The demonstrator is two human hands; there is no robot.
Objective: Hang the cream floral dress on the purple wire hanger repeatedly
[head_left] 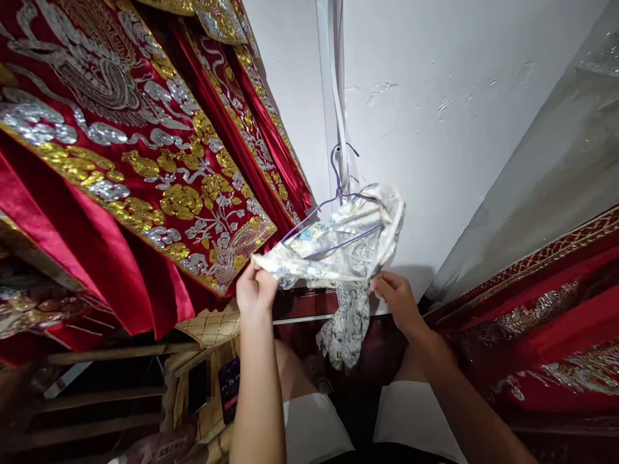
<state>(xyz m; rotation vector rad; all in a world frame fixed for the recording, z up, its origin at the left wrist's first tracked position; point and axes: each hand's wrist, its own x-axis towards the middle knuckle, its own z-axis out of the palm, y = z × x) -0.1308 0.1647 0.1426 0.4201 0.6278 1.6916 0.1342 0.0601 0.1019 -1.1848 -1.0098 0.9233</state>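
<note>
A thin purple wire hanger [338, 191] hangs by its hook before the white wall. Over it sits a light floral garment [309, 265], partly draped on the right shoulder of the hanger, its lower part dangling in a bunch. My left hand [256, 287] is closed with the garment's left edge pinched in its fingers, near the hanger's left end. On the other side my right hand [393, 290] pinches the garment's lower right edge. Fabric hides part of the hanger's bottom bar.
Red cloth embroidered in gold and silver [181, 201] hangs at the left. More red embroidered fabric [546, 322] lies at the right below a plastic-like sheet [541, 167]. A bamboo seat [213, 367] at lower left bears two phones, one a lit phone [229, 386]. White cables [333, 77] run down the wall.
</note>
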